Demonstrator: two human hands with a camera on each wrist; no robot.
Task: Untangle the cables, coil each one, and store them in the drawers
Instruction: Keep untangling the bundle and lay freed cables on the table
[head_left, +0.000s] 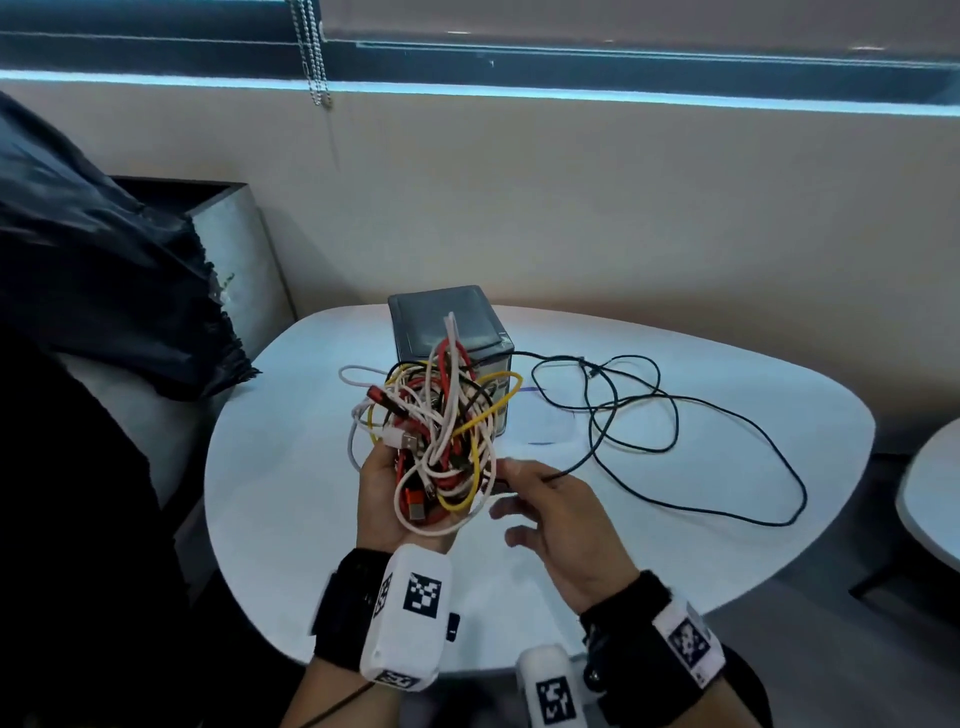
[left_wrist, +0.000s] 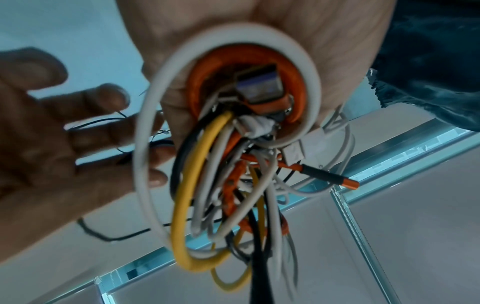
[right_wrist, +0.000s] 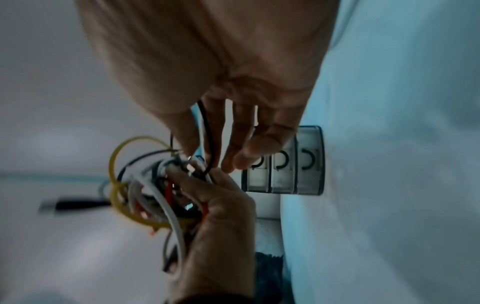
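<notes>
Cupped palm-up, the left hand (head_left: 395, 499) holds the tangled cable bundle (head_left: 441, 421) above the white table (head_left: 291, 467). Just beside it, the right hand (head_left: 566, 525) pinches a black cable (head_left: 675, 415) trailing past the drawer unit (head_left: 447, 322).

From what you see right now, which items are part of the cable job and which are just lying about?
Part of the job:
- tangled bundle of white, red, yellow and black cables, held in the left hand
- long black cable sprawled on the table, one end at the right hand
- small grey drawer unit

Lying about:
- black fabric
- beaded blind chain
- white round table
</notes>
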